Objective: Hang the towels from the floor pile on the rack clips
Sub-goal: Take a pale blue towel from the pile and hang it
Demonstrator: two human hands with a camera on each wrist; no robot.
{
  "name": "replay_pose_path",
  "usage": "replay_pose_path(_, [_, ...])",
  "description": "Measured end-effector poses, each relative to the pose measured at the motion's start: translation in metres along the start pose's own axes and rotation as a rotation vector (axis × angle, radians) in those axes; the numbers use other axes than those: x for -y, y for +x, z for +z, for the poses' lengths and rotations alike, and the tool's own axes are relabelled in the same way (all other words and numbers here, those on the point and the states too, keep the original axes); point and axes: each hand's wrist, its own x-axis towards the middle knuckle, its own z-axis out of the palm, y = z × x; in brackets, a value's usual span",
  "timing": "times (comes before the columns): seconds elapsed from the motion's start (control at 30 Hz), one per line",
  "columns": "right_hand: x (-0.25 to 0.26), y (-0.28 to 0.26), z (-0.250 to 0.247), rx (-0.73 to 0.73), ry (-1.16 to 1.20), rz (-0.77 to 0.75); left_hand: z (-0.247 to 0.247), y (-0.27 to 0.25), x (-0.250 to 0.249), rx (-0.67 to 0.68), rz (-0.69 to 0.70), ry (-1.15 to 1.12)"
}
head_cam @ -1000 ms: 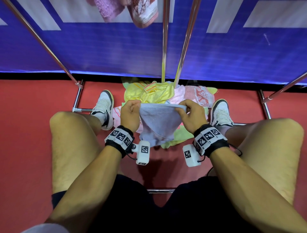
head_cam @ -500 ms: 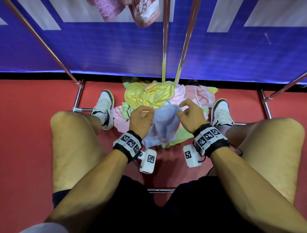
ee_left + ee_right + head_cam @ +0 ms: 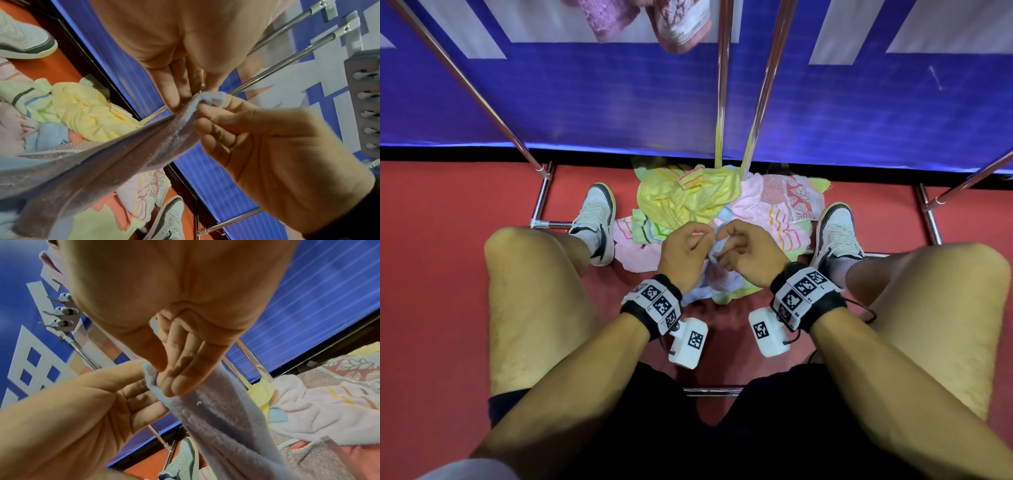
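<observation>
Change: a second earlier the blue towel (image 3: 717, 281) was stretched flat between two hands set apart; half a second ago the hands were drawing in; now they had met at the centre of the frame and the towel hung bunched.
Left hand (image 3: 683, 255): fingers curled, thumb and fingers pinching the towel's top edge, as the left wrist view showed.
Right hand (image 3: 748, 255): fingers curled, pinching the same gathered edge right beside the left hand, the fingertips (image 3: 174, 386) of both hands touching the cloth.
Blue towel: held at the middle of the head view, its top corner between the two hands, the rest drooping below the wrists toward the floor pile (image 3: 688, 202).
Floor pile: yellow, pink, green and patterned towels heaped on the red floor (image 3: 448, 205) just above the hands in frame, between the two shoes.
Rack clips (image 3: 365, 113): row at the right edge of the left wrist view, well apart from the towel.
</observation>
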Motion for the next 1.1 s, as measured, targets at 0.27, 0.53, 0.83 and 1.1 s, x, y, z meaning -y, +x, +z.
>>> replay_pose_path(0.27, [-0.005, 0.001, -0.002, -0.027, -0.062, -0.071, 0.001, 0.001, 0.001, 0.053, 0.001, -0.026])
replay_pose_path(0.53, [-0.008, 0.004, -0.004, -0.070, -0.092, -0.072, 0.001, -0.001, -0.002, 0.091, 0.009, -0.103])
replay_pose_path(0.83, [-0.009, -0.001, -0.010, -0.023, -0.193, -0.070, -0.004, -0.001, -0.003, 0.176, -0.051, -0.154])
replay_pose_path(1.1, [-0.010, 0.005, -0.018, -0.026, -0.445, 0.008, -0.015, 0.007, -0.011, 0.149, -0.065, -0.163])
